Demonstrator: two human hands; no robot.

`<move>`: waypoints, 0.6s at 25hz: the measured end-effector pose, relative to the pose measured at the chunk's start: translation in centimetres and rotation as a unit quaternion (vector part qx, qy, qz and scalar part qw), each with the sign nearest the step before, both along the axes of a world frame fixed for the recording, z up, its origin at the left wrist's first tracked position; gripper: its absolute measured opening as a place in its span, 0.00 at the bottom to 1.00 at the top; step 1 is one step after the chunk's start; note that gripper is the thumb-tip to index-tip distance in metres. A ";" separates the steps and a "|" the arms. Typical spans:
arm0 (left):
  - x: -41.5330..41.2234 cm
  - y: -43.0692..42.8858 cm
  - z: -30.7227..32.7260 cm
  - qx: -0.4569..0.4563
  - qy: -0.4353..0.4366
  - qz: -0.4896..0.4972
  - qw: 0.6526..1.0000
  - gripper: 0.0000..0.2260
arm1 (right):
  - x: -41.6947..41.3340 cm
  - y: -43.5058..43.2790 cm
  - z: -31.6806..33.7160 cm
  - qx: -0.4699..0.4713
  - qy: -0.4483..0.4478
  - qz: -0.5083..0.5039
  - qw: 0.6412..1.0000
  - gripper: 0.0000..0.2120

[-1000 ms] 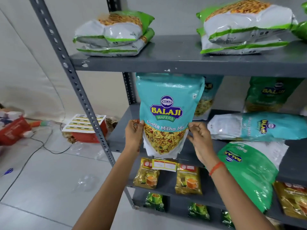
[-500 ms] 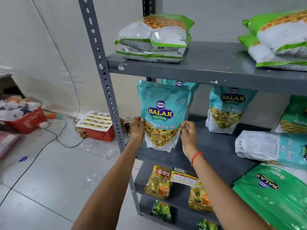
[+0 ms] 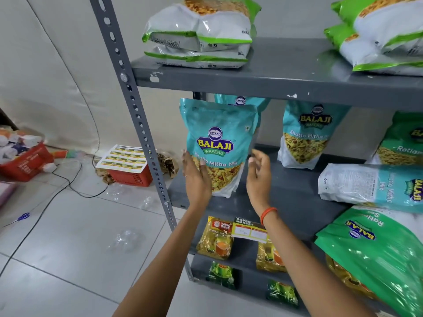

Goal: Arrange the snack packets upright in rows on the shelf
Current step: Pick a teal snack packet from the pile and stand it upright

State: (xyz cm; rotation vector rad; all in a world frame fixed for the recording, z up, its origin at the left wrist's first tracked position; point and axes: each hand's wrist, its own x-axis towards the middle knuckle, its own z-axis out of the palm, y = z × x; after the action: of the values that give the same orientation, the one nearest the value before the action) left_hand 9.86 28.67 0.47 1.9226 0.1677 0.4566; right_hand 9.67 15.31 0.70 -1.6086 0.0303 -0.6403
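A teal Balaji Khatta Mitha Mix packet (image 3: 219,133) stands upright at the left end of the grey middle shelf (image 3: 293,197). My left hand (image 3: 196,177) lies flat against its lower front, with the thumb at its left edge. My right hand (image 3: 258,175) hovers open just off its right edge, fingers spread. A second teal packet (image 3: 240,100) peeks out behind it, and another (image 3: 306,133) stands upright to the right. A teal packet (image 3: 370,186) and a green one (image 3: 377,248) lie flat at the right. A green Ratlami packet (image 3: 402,143) stands at the far right.
Green-and-white packets (image 3: 199,30) lie stacked on the top shelf (image 3: 251,81). Yellow tea packets (image 3: 216,239) and a price tag (image 3: 249,229) sit below. The perforated post (image 3: 137,124) bounds the shelf's left side. On the floor are a red basket (image 3: 130,175), a red crate (image 3: 25,165), a cable and scissors (image 3: 21,217).
The teal packet went from being held by both lower corners to standing on the shelf's left end. My right hand has let go and opened; my left hand has flattened against the front.
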 end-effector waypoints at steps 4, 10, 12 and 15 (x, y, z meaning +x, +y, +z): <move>-4.5 -6.6 -0.4 0.089 -0.099 -0.053 0.990 0.26 | -3.3 -4.1 0.6 -0.135 -0.114 -0.069 0.982 0.11; -8.0 -20.5 -2.5 0.124 -0.078 -0.190 0.971 0.26 | -9.7 -16.3 -3.4 0.074 -0.012 -0.160 0.984 0.09; -8.3 -24.2 -3.2 0.120 -0.063 -0.222 0.966 0.25 | -10.4 -19.4 -4.0 0.223 0.039 -0.188 0.956 0.09; -8.4 -29.8 -3.4 0.138 -0.045 -0.285 0.947 0.24 | -11.4 -24.3 -3.5 0.362 0.051 -0.228 0.903 0.13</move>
State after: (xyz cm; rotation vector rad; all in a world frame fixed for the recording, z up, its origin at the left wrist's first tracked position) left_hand 1.43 -1.10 -2.93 2.1012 -0.5292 0.1775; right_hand -1.74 -8.99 -2.77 -0.8996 0.6673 -0.7813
